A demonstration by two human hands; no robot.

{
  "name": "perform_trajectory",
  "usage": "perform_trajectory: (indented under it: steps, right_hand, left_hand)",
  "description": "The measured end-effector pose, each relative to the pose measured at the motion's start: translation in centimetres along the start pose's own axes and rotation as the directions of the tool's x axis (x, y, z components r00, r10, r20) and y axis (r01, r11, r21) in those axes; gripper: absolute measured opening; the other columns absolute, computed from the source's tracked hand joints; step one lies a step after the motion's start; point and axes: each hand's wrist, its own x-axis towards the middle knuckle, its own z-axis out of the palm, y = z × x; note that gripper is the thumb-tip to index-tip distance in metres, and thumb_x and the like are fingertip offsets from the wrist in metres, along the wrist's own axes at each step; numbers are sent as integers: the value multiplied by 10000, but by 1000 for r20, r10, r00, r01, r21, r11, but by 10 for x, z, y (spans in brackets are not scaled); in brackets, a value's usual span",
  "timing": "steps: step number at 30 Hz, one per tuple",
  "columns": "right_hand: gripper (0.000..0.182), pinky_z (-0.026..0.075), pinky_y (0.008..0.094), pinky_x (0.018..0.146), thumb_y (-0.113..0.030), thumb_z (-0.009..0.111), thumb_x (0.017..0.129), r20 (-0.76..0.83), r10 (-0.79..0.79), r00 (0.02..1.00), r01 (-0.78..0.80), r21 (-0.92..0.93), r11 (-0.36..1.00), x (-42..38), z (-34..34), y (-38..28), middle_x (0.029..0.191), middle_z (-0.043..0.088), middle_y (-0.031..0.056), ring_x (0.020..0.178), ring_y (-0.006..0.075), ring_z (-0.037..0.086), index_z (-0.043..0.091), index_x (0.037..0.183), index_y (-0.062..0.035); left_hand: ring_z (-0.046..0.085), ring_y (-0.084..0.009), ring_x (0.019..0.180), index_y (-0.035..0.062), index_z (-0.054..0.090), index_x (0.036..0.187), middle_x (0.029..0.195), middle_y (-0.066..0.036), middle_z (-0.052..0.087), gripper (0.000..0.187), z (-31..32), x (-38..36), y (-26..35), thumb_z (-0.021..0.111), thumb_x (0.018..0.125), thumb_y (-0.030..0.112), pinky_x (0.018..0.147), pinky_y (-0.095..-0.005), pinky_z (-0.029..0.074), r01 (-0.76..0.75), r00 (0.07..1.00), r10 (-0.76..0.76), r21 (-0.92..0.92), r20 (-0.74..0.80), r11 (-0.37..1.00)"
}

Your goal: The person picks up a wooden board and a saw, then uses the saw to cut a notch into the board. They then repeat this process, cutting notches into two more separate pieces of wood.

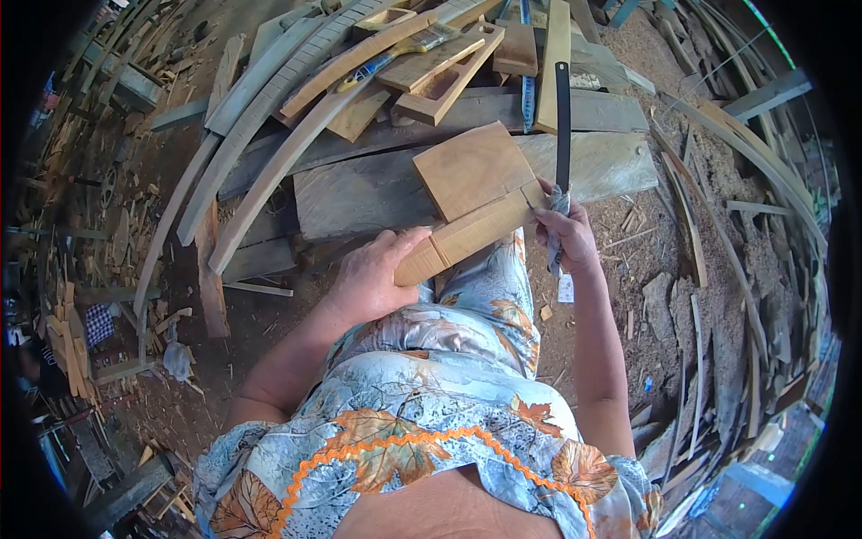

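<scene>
A light brown wooden piece lies tilted over the lap, with a groove near its left end and a slot near its right. My left hand grips its left end, fingers on the top face. In my right hand is the cloth-wrapped handle of a long dark blade, which points up and away. Fingertips of that hand touch the wooden piece's right end. Against the far edge of this piece rests a squarish wooden block, above the grey planks.
Grey planks form a work surface ahead. On it lie curved wooden strips, a paintbrush, wooden pieces with cutouts and a blue measuring tape. Wood scraps and shavings cover the ground on both sides.
</scene>
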Motion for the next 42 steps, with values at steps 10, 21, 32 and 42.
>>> perform_trajectory:
  steps: [10, 21, 32, 42]
  right_hand:
    - [494, 404, 194, 438, -18, 615, 797, -21, -28, 999, 28, -12, 1000, 0, 0, 2, 764, 623, 41, 499, 59, 508, 527, 1283, -6]
    - [489, 430, 215, 458, -13, 625, 797, -66, -59, 996, 62, 35, 997, -2, -24, -1, 764, 619, 26, 511, 95, 541, 538, 1278, -23]
    - [477, 446, 207, 439, 5, 591, 809, -102, -101, 990, 110, 86, 990, -8, -32, 1, 791, 616, 44, 482, 101, 537, 525, 1282, -11]
    - [503, 415, 209, 474, -98, 638, 859, -221, -330, 918, 358, 104, 928, -24, -9, -27, 871, 641, 65, 522, 81, 504, 479, 1332, -34]
  left_hand:
    - [600, -359, 950, 198, 429, 1348, 1039, -139, 562, 736, 0, 1, 2, 693, 661, 184, 820, -435, 487, -14, 1000, 14, 3, -11, 1000]
    - [605, -359, 900, 191, 435, 1328, 1004, -133, 561, 707, 10, 17, 11, 687, 668, 182, 775, -444, 497, -104, 994, 103, -1, -46, 995]
    - [615, -352, 878, 176, 442, 1339, 985, -132, 566, 723, 11, 19, 19, 699, 664, 199, 770, -438, 505, -145, 988, 145, -5, -47, 989]
    - [609, -332, 899, 125, 455, 1317, 1005, -148, 569, 728, 14, 29, 23, 722, 641, 174, 813, -413, 500, -228, 964, 199, -162, -174, 960]
